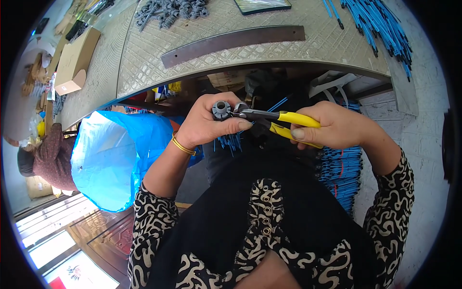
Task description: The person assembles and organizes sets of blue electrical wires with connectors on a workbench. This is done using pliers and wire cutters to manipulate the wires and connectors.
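Left fingers [233, 126]: clasping grey fitting [222, 110]. Right fingers [308, 134]: wrapped round yellow-handled pliers [292, 117], nose beside left fingers. Step, apparently: plier-work at fitting; next probably calls for steady squeeze.

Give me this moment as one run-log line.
Left hand: holding grey tubular fitting | right hand: holding yellow-handled pliers, nose at fitting | table: grey parts pile, flat strip, blue rods | left: blue bag

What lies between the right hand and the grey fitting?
In the head view, the yellow-handled pliers, held by the right hand, reach toward the grey fitting.
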The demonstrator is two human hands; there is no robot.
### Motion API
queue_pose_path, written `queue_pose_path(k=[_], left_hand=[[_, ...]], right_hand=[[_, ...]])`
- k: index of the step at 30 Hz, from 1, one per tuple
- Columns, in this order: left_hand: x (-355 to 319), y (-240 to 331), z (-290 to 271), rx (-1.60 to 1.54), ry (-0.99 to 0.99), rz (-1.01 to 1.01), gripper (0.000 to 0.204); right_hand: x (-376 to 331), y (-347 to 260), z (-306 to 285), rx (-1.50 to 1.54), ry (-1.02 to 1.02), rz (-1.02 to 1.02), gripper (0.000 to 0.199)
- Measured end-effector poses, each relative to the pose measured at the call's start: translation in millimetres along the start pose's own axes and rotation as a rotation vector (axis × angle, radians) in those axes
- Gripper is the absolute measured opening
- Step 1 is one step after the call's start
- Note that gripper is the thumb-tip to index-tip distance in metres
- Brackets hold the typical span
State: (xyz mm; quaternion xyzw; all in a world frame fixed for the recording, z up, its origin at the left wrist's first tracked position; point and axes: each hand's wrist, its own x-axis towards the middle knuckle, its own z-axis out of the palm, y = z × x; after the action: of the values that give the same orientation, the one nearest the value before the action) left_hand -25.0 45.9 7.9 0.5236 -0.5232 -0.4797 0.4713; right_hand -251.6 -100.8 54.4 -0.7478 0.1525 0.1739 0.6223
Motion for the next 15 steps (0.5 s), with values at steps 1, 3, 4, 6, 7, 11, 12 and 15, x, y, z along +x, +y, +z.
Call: queue_pose_path(k=[1, 3, 4, 6, 7, 11, 12, 15], left_hand=[[-0.3, 0.2, -0.1, 0.002, 0.002, -0.001, 0.024], [-0.9, 0.4, -0.4, 0.005, 0.007, -0.005, 0.023], [-1.5, -0.2, -0.7, 0.006, 0.009, -0.005, 0.023], [-1.1, -2.8, -1.4, 0.002, 0.003, -0.007, 0.023], [-1.0, -3.5, -1.8, 0.001, 0.001, -0.008, 0.023], [-3.2, 0.3, -4.9, -0.001, -0.01, -0.103, 0.023], [-3.8, 0.5, -4.9, -0.001, -0.009, -0.105, 0.023], [-4.1, 0.4, -4.2, 0.0, 0.02, -0.064, 0.023]], right_hand=[[-0.6, -2.0, 0.9, -0.037, 0.018, -0.007, 0.036], [-1.0, -5.8, 0.5, -0.074, 0.034, -0.015, 0.037], [-1.1, -8.1, -0.3, -0.147, 0.037, -0.018, 0.037], [-2.0, -11.3, -1.7, -0.294, 0.047, -0.018, 0.036], [-1.7, -11.3, -1.0, -0.294, 0.048, -0.017, 0.036], [0.4, -11.6, 5.1, -0.336, 0.1, -0.031, 0.036], [0.6, -13.7, 5.6, -0.351, 0.108, -0.037, 0.035], [2.3, -16.3, 7.1, -0.381, 0.126, -0.047, 0.034]])
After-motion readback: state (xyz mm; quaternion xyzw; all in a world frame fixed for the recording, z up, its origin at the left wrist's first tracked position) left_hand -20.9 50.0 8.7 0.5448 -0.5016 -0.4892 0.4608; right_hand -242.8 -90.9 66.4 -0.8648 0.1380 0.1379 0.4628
